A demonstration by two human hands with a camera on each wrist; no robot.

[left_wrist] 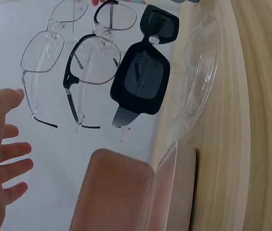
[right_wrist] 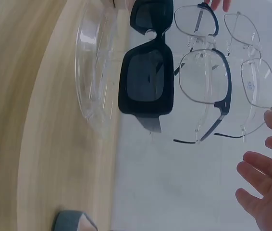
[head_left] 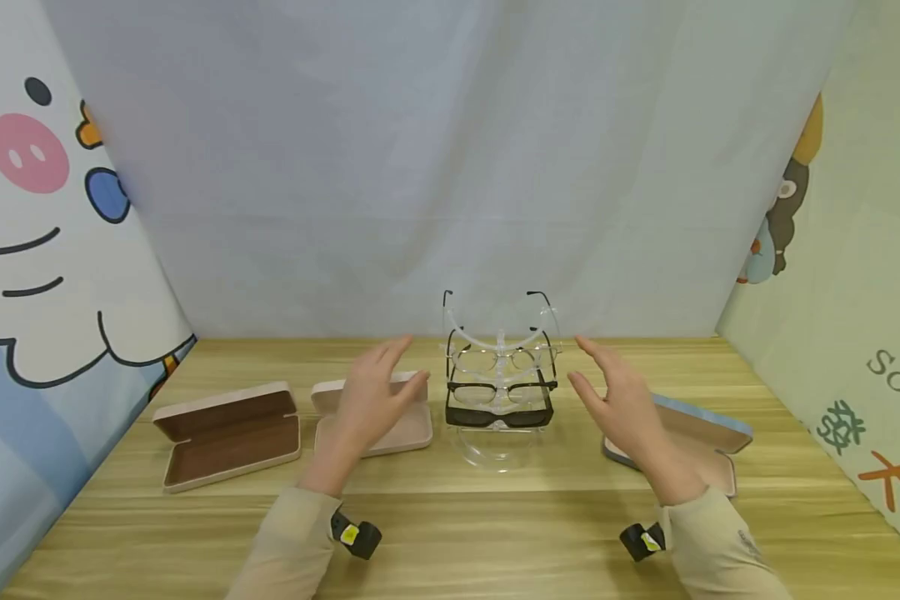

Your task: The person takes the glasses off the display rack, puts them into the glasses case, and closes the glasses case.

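While right hand [head_left: 627, 410] hovers beside glasses [head_left: 525, 418], printed cloth [head_left: 832, 333] reads "SO".

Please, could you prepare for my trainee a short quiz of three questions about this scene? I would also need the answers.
1. How many opened glasses cases are on the table?

2. Which pair sits lowest on the clear stand?
A) thin-rimmed glasses
B) dark sunglasses
C) clear-lensed glasses with black upper frame

3. True or false: neither the left hand nor the right hand is holding any glasses.

Key:
1. Three.
2. B.
3. True; both hands are open, one on each side of the stand.
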